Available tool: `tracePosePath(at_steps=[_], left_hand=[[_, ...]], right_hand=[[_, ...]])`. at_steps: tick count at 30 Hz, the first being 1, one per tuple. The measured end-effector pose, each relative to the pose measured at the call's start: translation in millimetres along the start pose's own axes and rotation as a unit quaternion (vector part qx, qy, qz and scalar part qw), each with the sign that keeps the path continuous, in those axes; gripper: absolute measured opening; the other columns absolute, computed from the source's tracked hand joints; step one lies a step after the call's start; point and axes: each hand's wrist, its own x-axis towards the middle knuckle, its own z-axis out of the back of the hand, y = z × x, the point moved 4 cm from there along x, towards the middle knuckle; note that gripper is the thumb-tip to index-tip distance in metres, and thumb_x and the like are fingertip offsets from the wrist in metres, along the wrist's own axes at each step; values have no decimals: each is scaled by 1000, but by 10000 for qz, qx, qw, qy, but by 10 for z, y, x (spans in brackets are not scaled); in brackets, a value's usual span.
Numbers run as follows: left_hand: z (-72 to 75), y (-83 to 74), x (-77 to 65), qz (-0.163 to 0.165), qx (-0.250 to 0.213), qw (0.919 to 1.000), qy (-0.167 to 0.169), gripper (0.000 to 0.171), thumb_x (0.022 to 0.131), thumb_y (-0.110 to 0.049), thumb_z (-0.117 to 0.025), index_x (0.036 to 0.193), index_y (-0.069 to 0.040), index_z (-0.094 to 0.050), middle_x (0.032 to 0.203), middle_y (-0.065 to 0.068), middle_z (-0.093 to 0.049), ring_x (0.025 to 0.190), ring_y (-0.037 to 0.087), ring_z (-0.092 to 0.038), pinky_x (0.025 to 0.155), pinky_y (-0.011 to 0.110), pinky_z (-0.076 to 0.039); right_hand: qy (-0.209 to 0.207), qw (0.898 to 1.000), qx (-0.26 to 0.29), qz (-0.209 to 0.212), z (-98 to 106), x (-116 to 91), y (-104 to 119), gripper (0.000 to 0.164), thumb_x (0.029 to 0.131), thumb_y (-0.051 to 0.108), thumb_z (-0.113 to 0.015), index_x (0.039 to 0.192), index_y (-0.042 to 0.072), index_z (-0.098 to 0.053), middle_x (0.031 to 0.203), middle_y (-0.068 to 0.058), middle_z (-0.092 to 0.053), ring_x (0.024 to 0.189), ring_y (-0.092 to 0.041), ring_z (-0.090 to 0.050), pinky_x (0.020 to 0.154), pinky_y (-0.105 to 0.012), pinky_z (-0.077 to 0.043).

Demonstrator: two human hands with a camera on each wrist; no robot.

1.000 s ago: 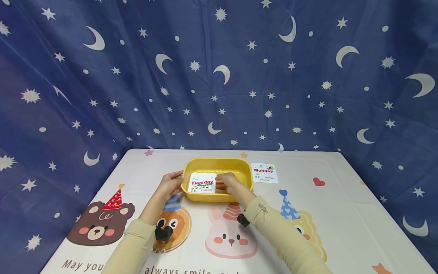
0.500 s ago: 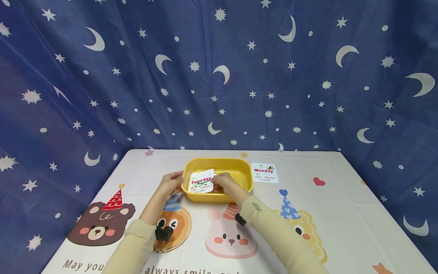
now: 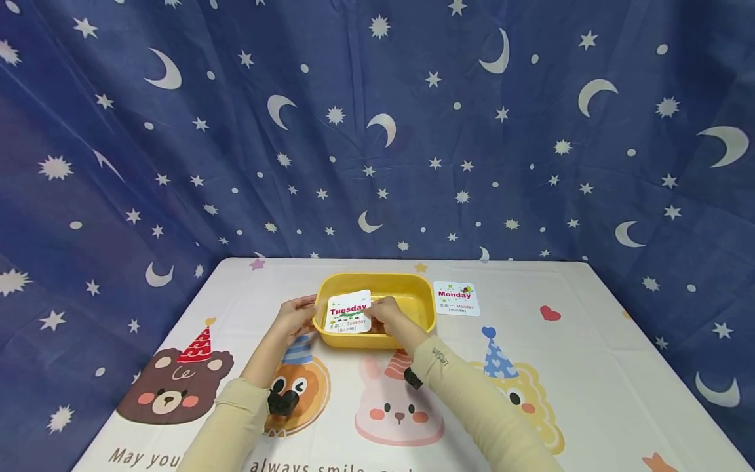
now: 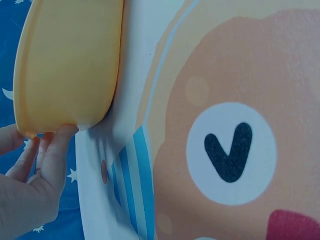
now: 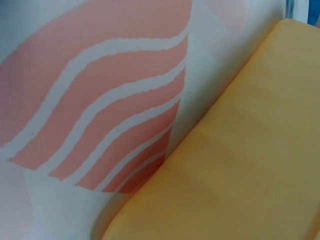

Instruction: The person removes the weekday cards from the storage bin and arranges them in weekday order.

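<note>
A yellow plastic tub stands on the table. My left hand grips its left end; in the left wrist view the thumb is at the rim and the fingers press against the end wall. Inside the tub, towards the left, is a white card printed "Tuesday", slightly tilted and overlapping the front rim in the head view. With thumb and fingers my right hand pinches the card's right edge. The right wrist view has only the tub's outer wall, without the hand.
A "Monday" card lies flat just right of the tub. The white tablecloth carries printed animals and a red heart. Behind the table hangs a dark blue curtain with moons and stars.
My right hand has shifted left and now pinches the Tuesday card, which has risen a little and tilted, showing more of its lower print. The left hand and tub have stayed put.
</note>
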Motion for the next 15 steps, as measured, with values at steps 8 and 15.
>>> tracePosePath(at_steps=[8, 15], left_hand=[[-2, 7, -4, -52, -46, 10000, 47, 45, 96, -4, -48, 139, 3, -40, 126, 19, -49, 74, 10, -57, 71, 25, -59], [-2, 24, 10, -5, -148, 9999, 33, 45, 95, -4, -50, 139, 3, -40, 124, 18, -51, 73, 11, -58, 70, 26, -59]], right_hand=[[153, 9996, 237, 63, 54, -41, 76, 10, 88, -2, -57, 96, 1, -53, 73, -6, -54, 54, -12, -47, 46, -17, -46], [344, 9984, 305, 324, 107, -83, 137, 18, 88, -3, -55, 105, -1, -53, 76, -6, -54, 58, -13, -50, 52, -20, -50]])
